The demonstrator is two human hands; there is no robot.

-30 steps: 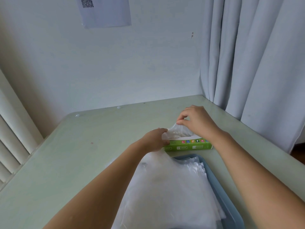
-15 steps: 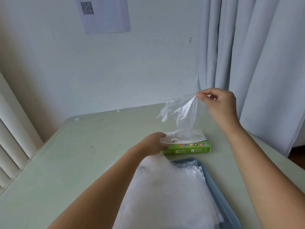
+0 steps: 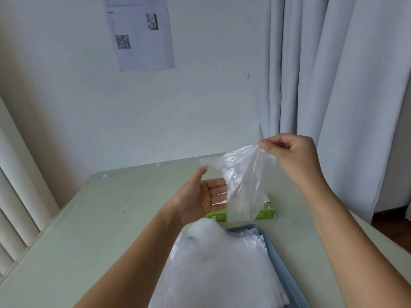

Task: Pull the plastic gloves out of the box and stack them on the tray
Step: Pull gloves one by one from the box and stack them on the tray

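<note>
One glove (image 3: 242,181), seemingly, in right hand (image 3: 295,156)

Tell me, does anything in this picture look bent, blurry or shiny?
Head view: soft, even daylight, no hard shadows; the wide lens slants the blinds and curtain at the edges; the glove pinched by the right hand shows faint shine; the notice has print too soft to read.

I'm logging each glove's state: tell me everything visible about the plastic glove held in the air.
The plastic glove is thin, clear, crinkled film, hanging limp, its lower end in front of the green box. The right hand pinches its top edge. The open left hand sits beside and behind it; contact is unclear.
</note>
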